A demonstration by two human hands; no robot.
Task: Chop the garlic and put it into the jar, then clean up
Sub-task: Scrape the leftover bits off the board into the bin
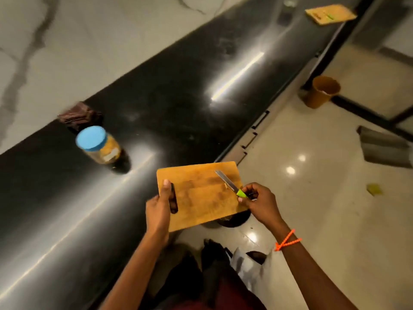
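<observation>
Left hand (157,211) grips the wooden cutting board (201,193) at its handle-slot end, thumb pressed on the top face beside the slot, the other fingers hidden beneath. The board is held off the black worktop (156,113), past its front edge and out over the pale floor (312,198), roughly level. Right hand (260,203) pinches the green handle of a small knife (232,186), fingers curled round it; the blade lies across the board's top face near its right edge, tip pointing toward the far corner. A few pale scraps sit by the blade; too small to tell what they are. Below the board's near right corner, a dark round container (233,220) on the floor, mostly covered by the board. An orange beaded band (287,240) on the right wrist. The jar (100,145), blue lid on and yellowish contents inside, stands on the worktop toward its back edge, well apart from the board. Just behind it, against the marble wall (89,41), a folded dark cloth (79,118). At the worktop's far end lies a second wooden board (330,14) with something green on it. A brown bucket (321,91) stands on the floor beyond the worktop's front edge.
</observation>
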